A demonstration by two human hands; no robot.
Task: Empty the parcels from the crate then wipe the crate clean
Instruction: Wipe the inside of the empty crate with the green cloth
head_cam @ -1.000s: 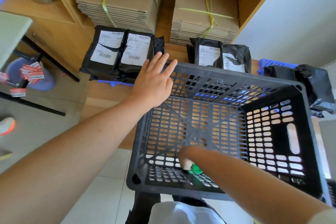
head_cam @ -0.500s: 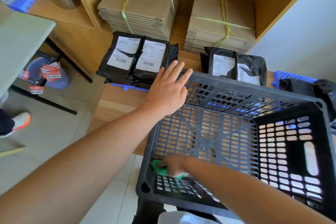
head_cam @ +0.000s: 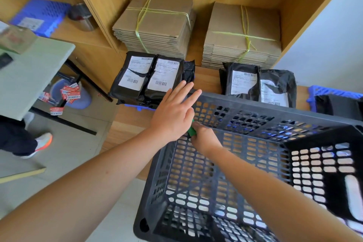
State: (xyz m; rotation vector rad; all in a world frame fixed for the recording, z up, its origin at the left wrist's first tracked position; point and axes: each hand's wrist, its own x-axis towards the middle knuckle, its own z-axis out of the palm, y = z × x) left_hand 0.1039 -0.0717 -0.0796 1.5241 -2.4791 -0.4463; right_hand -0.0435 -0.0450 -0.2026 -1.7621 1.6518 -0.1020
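Note:
A black perforated plastic crate (head_cam: 253,110) fills the lower right, with no parcels inside it. My left hand (head_cam: 174,116) lies flat with straight fingers on the crate's far left corner. Inside the crate, my right hand (head_cam: 204,139) grips a small green cloth (head_cam: 191,130) against the far left inner corner; most of the cloth is hidden by both hands. Black parcels with white labels (head_cam: 149,78) lie on the wooden shelf beyond the crate, and two more parcels (head_cam: 259,84) lie to their right.
Two tied bundles of flat cardboard (head_cam: 157,23) (head_cam: 241,35) sit at the shelf back. A blue crate (head_cam: 332,92) with a black bag is at far right. A grey table (head_cam: 29,76) stands left, with a person's shoe (head_cam: 42,141) on the floor.
My right hand slid the green cloth from the crate's near left floor up to the far left corner. My left hand stayed on the rim. The view shifted left and down.

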